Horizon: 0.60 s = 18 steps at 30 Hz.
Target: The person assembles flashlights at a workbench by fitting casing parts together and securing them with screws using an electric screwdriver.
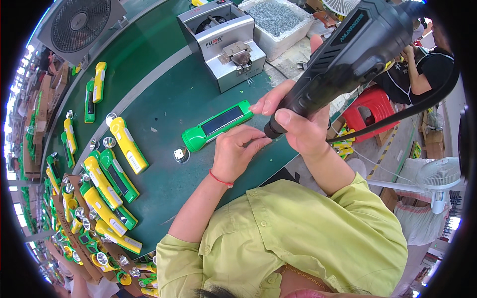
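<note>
My right hand [300, 116] is wrapped round a black electric screwdriver [343, 54], its nose slanting down to the left. Just by that nose, my left hand [237, 149] has thumb and forefinger pinched together; whatever they hold is too small to make out. A green flashlight body [218, 125] with a dark solar panel lies on the green table [164, 188], just beyond my left hand. At its left end sits a shiny reflector cup [181, 155].
A silver screw feeder [228, 54] stands at the back, beside a white foam box [280, 30] heaped with screws. Several yellow and green flashlights [130, 146] lie on the left. A fan [79, 22] is far left; a red stool [370, 114] stands right, near another person [422, 72].
</note>
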Tool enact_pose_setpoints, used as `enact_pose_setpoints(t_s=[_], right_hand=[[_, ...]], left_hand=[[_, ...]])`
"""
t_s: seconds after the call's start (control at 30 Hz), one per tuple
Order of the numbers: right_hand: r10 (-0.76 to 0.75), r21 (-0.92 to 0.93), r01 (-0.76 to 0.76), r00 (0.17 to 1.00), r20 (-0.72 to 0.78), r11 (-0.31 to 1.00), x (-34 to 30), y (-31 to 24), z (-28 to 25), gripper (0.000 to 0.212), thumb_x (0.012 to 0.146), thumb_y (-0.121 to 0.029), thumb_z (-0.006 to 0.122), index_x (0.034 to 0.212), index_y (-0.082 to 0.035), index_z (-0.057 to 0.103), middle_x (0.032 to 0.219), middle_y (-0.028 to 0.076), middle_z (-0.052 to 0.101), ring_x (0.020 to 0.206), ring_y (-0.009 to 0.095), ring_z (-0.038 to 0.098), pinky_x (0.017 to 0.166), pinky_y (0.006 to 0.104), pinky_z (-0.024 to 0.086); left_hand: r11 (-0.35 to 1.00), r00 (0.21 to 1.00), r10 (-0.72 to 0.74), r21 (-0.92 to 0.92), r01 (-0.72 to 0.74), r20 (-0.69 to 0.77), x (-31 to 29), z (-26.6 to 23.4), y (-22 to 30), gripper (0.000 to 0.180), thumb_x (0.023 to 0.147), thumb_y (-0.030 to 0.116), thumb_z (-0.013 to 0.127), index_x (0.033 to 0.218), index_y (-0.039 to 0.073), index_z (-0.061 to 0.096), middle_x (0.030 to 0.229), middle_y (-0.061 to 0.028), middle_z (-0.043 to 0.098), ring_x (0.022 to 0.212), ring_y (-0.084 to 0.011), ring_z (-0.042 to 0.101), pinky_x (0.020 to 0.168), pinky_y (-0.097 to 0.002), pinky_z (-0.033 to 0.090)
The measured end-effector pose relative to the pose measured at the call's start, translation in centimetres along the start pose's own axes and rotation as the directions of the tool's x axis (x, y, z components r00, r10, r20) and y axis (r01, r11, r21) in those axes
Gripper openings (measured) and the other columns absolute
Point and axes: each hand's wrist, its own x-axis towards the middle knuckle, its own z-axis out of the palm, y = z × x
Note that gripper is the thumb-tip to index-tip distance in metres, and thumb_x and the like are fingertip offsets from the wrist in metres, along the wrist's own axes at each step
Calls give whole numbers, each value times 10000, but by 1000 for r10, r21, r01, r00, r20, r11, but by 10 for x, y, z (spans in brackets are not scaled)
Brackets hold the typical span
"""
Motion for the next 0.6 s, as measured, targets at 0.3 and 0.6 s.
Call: enact_pose_setpoints(t_s=[0.3,0.6], right_hand=[[-138,85,137,990,-3,987,0,7,16,221,742,58,597,946,22,518,838,120,599,766,218,624,793,413,523],[-25,56,26,1000,-16,998,3,-8,13,497,797,-99,631,1148,-44,283,775,66,551,676,153,574,754,388,513]], left_hand=[[996,997,-52,-75,47,-62,-13,9,-7,114,754,30,678,856,-5,641,829,-106,639,677,-241,615,600,-306,478],[992,999,32,-124,-35,-26,-10,8,-6,100,743,22,691,834,11,650,810,-97,641,699,-225,621,604,-300,484]])
